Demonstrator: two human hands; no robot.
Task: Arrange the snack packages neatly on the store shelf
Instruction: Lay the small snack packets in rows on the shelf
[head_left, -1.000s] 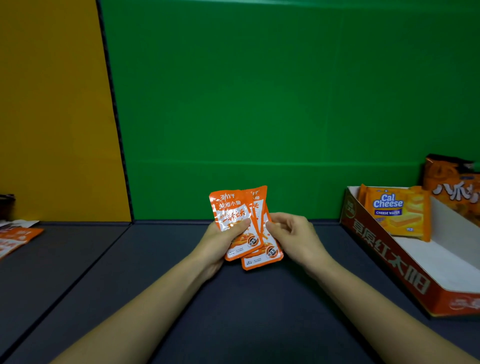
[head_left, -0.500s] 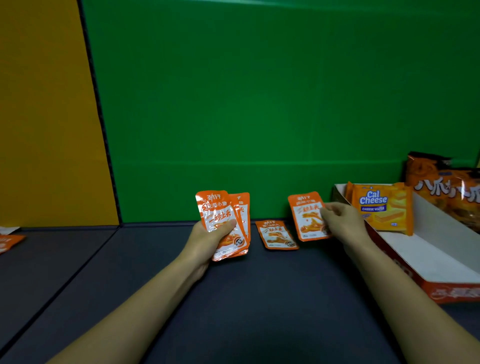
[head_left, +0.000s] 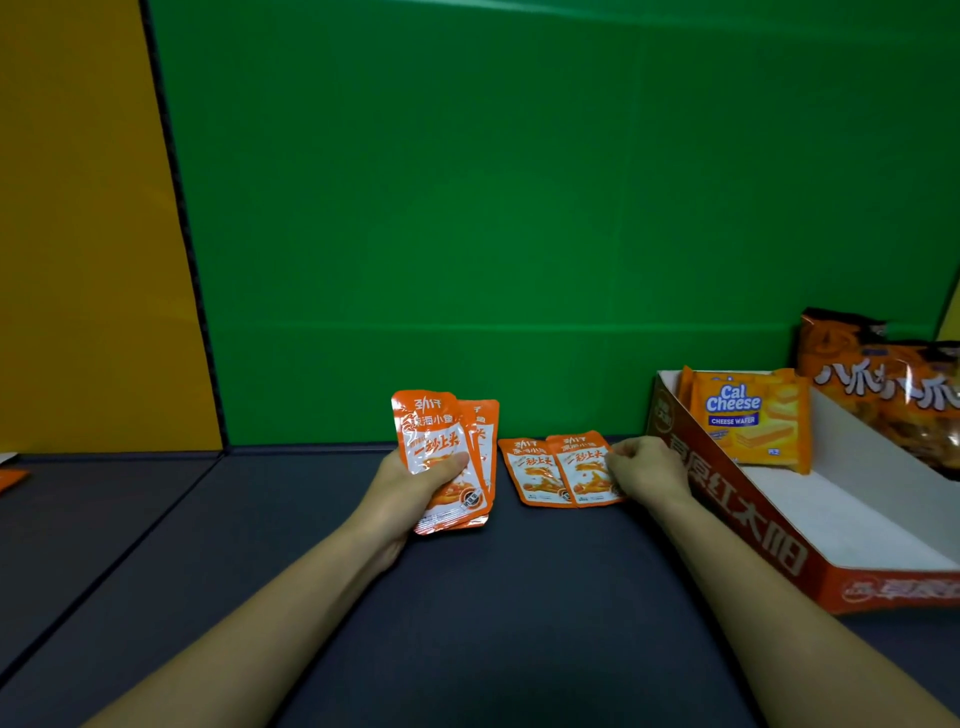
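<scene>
Orange packets (head_left: 441, 457), two fanned upright, are sitting in your left hand (head_left: 405, 486), its thumb curling across the front one. Your right hand (head_left: 649, 470) is hanging low over the shelf (head_left: 519, 597), its fingers curling at the right edge of a third packet (head_left: 584, 470) and seemingly pinching it. That packet is lying flat, overlapping a fourth packet (head_left: 530, 473), near the box (head_left: 727, 499).
</scene>
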